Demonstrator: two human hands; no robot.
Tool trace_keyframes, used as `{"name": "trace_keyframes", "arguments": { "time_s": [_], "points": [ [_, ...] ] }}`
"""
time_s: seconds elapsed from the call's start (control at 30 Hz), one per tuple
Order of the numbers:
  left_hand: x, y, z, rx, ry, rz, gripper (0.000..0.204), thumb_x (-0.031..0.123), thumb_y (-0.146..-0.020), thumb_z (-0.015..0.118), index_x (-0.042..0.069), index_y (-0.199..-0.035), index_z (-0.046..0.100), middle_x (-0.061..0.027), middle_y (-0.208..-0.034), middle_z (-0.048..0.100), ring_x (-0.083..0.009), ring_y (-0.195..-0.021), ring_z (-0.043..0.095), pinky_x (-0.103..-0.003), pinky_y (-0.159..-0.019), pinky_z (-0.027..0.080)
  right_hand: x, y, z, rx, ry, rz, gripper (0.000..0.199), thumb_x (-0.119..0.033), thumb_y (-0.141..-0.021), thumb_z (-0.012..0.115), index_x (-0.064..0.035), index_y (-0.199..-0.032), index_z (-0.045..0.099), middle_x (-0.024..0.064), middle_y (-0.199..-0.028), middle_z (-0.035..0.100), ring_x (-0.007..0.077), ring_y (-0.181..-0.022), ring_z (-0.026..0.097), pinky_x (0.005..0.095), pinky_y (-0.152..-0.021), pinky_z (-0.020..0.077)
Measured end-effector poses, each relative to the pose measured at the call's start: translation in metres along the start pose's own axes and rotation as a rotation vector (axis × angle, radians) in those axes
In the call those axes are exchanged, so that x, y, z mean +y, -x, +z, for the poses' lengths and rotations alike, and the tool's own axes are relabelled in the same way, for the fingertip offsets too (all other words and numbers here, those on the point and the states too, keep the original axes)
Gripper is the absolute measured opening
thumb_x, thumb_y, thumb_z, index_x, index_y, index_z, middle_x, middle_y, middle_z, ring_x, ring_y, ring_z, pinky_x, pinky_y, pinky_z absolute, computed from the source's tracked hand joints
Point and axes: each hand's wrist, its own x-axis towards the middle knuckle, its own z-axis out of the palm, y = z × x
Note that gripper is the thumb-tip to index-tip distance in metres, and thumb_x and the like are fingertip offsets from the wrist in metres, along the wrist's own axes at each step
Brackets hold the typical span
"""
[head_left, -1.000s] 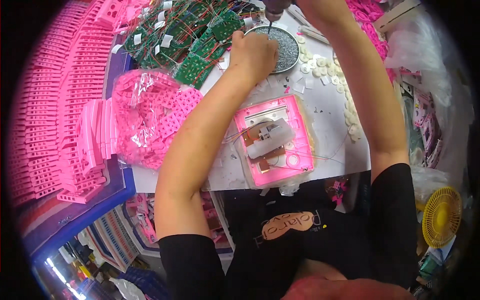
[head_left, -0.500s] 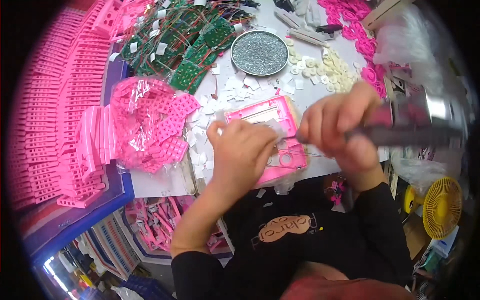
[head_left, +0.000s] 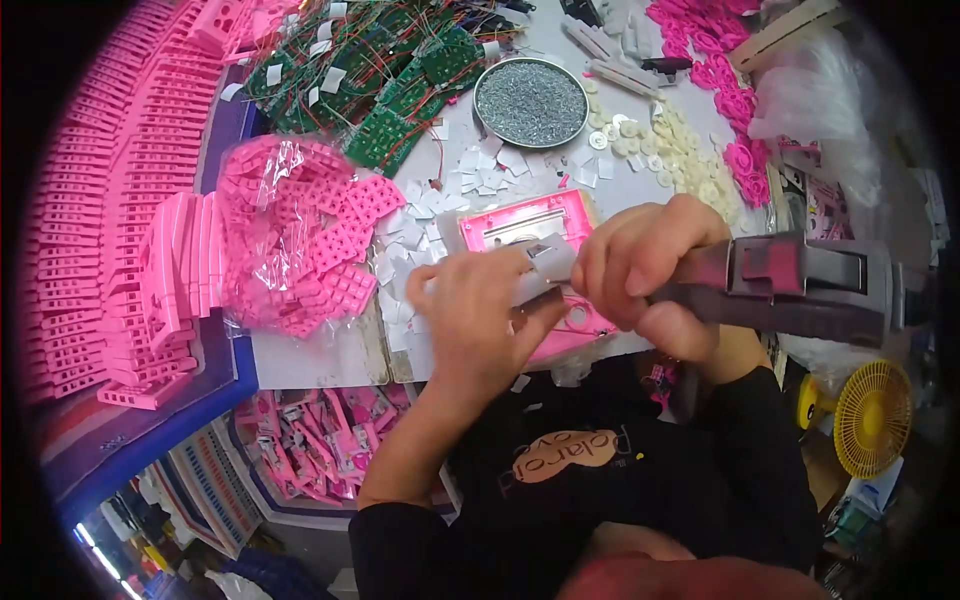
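Observation:
My left hand (head_left: 468,315) has its fingers curled round a pale white plastic part (head_left: 552,258), holding it above a pink plastic housing (head_left: 570,335). The housing lies on the table with a silvery strip across its upper part, and my hands cover much of it. In my right hand (head_left: 650,265) is a dark electric screwdriver (head_left: 790,295) with a metal lever on its body, held nearly level. Its front end points left at the white part; my fingers hide the tip, so I cannot tell whether it touches.
Behind the housing stands a round dish (head_left: 531,103) of small silvery screws. Green circuit boards (head_left: 400,115) with wires, white paper squares (head_left: 490,165), cream round parts (head_left: 680,150) and a bag of pink keypads (head_left: 290,235) surround it. A yellow fan (head_left: 872,418) stands at right.
My right hand has moved slightly left and down, bringing the screwdriver closer to my left hand. The white part is tilted and shows more. The whole view has shifted a little.

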Motion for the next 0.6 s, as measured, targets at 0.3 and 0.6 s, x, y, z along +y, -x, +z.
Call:
{"name": "trace_keyframes", "arguments": {
  "time_s": [0.3,0.6],
  "points": [
    [-0.025,0.032,0.017,-0.039,-0.156,-0.033,0.05,0.031,-0.071,0.084,0.016,-0.114,0.065,0.0024,-0.103,0.064,-0.0201,-0.096,0.056,-0.046,-0.088,0.028,0.025,-0.005,0.0,-0.031,0.059,0.039,0.027,-0.015,-0.089,0.072,-0.0104,-0.101,0.049,0.0044,-0.066,0.055,0.0171,-0.059,0.053,0.0361,-0.068,0.0493],
    [-0.031,0.029,0.018,-0.038,-0.029,-0.061,0.043,0.032,-0.074,0.081,0.016,-0.112,0.066,0.003,-0.096,0.062,-0.0188,-0.09,0.055,-0.043,-0.087,0.027,0.027,-0.009,-0.002,-0.129,0.18,0.086,0.025,-0.013,-0.091,0.071,-0.0096,-0.101,0.049,0.0046,-0.07,0.055,0.0174,-0.06,0.052,0.0365,-0.068,0.0494]
  ]
}}
